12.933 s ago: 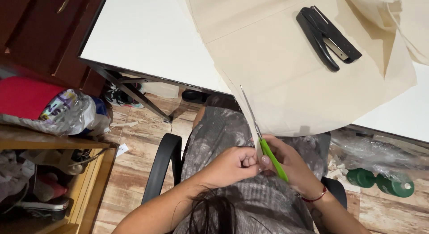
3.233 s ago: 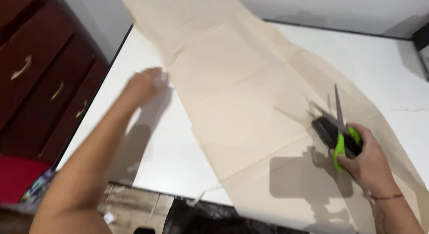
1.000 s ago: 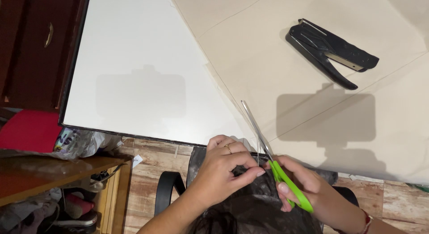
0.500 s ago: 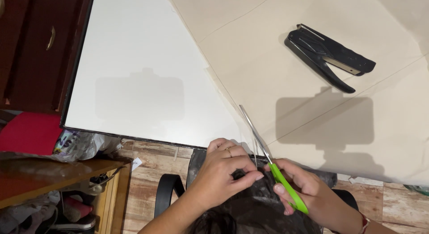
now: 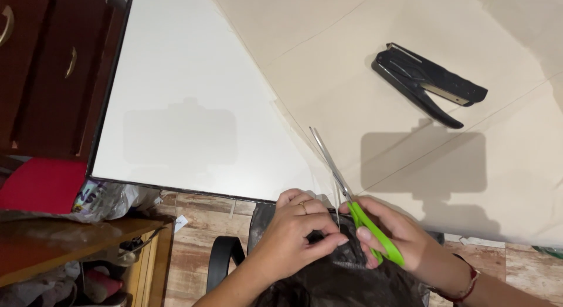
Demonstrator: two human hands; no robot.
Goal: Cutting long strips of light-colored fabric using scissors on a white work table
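My right hand (image 5: 399, 236) grips green-handled scissors (image 5: 352, 192), their blades pointing up-left along the edge of a large beige paper sheet (image 5: 422, 55) that covers the white table (image 5: 182, 96). My left hand (image 5: 296, 231), with a ring on one finger, pinches something small and thin beside the scissor blades, just below the table's front edge. Both hands hover over a dark plastic-covered seat (image 5: 346, 283) on my lap side. What the left fingers pinch is too small to tell.
A black stapler (image 5: 428, 84) lies on the paper at the upper right. A dark wooden drawer unit (image 5: 41, 66) stands at the left, a red object (image 5: 41, 184) and a cluttered wooden shelf (image 5: 76, 242) below it. Wood-plank floor (image 5: 199, 207) shows under the table.
Over the last second the hands stay almost in place with the scissors near the paper's edge; the view has shifted slightly. Three seconds ago my left arm reached across the table.
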